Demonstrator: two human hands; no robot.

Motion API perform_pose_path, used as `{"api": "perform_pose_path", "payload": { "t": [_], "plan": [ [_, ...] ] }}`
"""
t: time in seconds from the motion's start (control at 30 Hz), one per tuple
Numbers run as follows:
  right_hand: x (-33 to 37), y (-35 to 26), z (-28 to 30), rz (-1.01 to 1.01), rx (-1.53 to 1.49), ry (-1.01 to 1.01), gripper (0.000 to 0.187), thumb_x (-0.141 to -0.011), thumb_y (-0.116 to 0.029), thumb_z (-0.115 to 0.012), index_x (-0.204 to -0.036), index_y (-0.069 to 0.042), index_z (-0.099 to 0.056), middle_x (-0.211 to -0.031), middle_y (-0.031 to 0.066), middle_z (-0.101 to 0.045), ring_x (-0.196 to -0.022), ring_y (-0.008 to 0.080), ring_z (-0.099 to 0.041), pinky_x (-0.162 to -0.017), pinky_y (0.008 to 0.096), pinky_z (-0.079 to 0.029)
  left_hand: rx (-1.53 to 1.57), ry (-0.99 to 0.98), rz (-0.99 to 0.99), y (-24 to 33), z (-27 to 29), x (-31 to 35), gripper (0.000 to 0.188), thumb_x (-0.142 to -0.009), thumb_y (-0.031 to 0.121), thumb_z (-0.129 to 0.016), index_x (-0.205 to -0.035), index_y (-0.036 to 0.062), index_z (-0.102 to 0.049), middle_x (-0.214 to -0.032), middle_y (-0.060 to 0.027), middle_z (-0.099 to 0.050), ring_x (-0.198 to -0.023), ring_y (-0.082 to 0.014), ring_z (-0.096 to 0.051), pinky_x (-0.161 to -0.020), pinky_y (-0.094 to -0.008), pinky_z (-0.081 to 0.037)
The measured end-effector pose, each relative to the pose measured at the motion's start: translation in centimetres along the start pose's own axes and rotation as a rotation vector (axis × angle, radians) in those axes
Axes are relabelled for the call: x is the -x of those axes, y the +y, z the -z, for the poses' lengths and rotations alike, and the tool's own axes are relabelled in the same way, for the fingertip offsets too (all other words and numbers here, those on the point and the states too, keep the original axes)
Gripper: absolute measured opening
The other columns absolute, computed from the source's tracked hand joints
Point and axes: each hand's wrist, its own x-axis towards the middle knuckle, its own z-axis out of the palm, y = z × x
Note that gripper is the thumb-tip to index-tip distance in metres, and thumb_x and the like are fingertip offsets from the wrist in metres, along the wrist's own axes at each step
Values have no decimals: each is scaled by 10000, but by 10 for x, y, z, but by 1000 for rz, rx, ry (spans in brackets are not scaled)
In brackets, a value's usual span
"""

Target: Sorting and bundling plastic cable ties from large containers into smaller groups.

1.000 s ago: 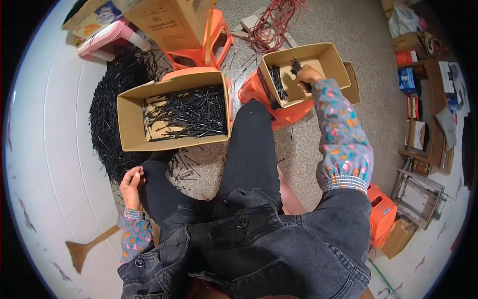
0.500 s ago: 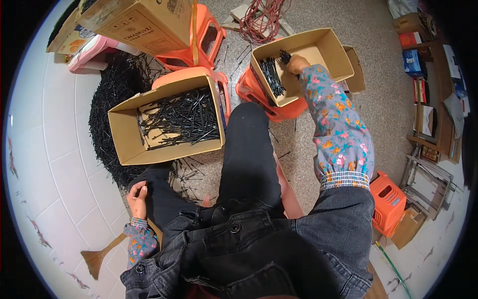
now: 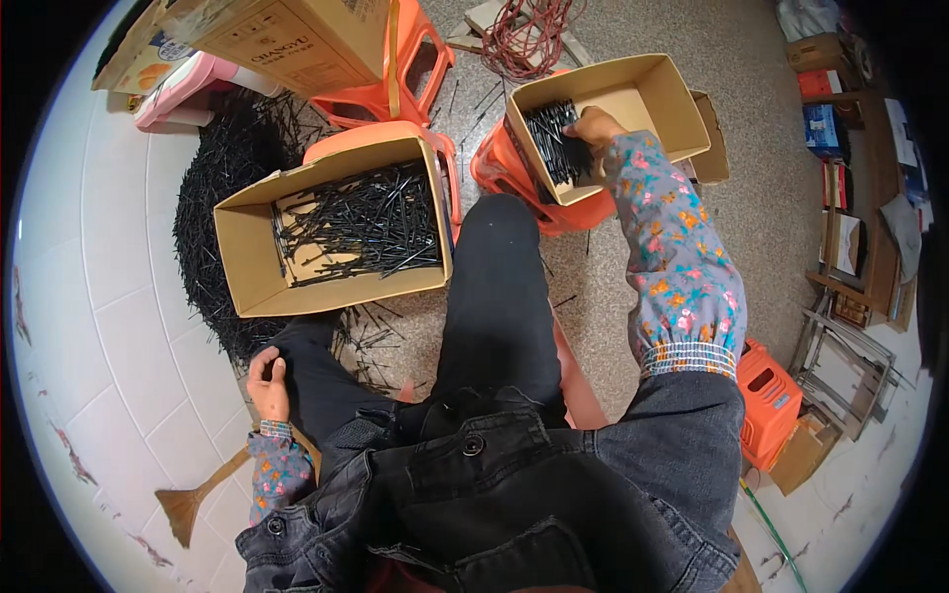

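Note:
My right hand (image 3: pixel 597 128) is inside the cardboard box (image 3: pixel 680 111) on the right, its fingers closed on thin black sticks (image 3: pixel 556 144). These sticks lie side by side in a neat row along the box's left end. My fingertips are partly hidden among them. My left hand (image 3: pixel 268 383) rests by my left thigh, fingers loosely bent and apart, holding nothing. In front of it stands another cardboard box (image 3: pixel 244 259), with a loose, tangled heap of similar black sticks (image 3: pixel 371 222) inside.
A big mound of black sticks (image 3: pixel 203 237) leans by the white tiled wall at left. Orange stools (image 3: pixel 502 170) bear the boxes. A taller carton (image 3: pixel 297 49) stands behind. Red cord (image 3: pixel 524 40) lies at the back. An orange stool (image 3: pixel 769 405) and a broom (image 3: pixel 183 509) flank me.
My right hand has lowered its bunch of black sticks against the row in the right box, shifting slightly. The row now looks wider. My left hand has barely moved.

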Motion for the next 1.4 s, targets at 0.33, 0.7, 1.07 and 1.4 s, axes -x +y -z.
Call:
{"api": "perform_pose_path", "payload": {
  "t": [0.33,0.7,1.07,1.4],
  "plan": [
    [93,-45,56,256,-304,323,250,-821,-192,-603,-972,7,-601,-762,39,-596,-612,110,-554,-525,253,-449,-550,202,-517,-18,-2,-12,161,-732,124,-679,-861,43,-627,-997,-120,-610,-929,-285,-566,-845,-379,-433],
    [171,-239,-77,992,40,-156,175,-822,-137,-581,-911,11,-606,-732,75,-606,-642,154,-586,-583,295,-473,-584,281,-329,-21,-9,-10,212,-690,296,-699,-795,122,-639,-942,-12,-629,-984,-211,-535,-862,-386,-335],
    [98,-314,-233,991,539,291,400,-764,-357,-646,-924,7,-606,-946,196,-604,-891,373,-563,-778,440,-470,-490,300,-202,-32,2,2,187,-674,266,-697,-752,104,-647,-903,-4,-624,-984,-202,-519,-896,-395,-302],
    [110,-351,-290,925,740,530,401,-776,-366,-617,-954,-8,-586,-1038,128,-556,-1005,309,-493,-812,463,-395,-425,249,-142,-34,8,-3,205,-677,283,-693,-735,93,-644,-874,-3,-618,-970,-199,-514,-901,-397,-296]
  ]
}}
